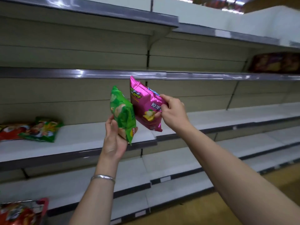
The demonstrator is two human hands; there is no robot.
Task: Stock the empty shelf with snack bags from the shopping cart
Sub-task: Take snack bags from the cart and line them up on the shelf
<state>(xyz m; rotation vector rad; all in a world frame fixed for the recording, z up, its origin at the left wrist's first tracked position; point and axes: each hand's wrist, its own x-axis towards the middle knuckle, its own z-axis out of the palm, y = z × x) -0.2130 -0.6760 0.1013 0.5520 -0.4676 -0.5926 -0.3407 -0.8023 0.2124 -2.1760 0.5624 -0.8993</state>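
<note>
At frame centre, the left hand (113, 135) grips one green snack bag (123, 113) upright from below; the right hand (172, 111) pinches one pink snack bag (146, 104) beside it. Two bags (30, 129) lie on the shelf (84, 140) at left.

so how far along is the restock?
Early. Done: two bags lie on the shelf. In hand: left hand holds a green bag, right hand a pink bag, neither placed yet. Left: bags in the cart; most shelving bare.
</note>
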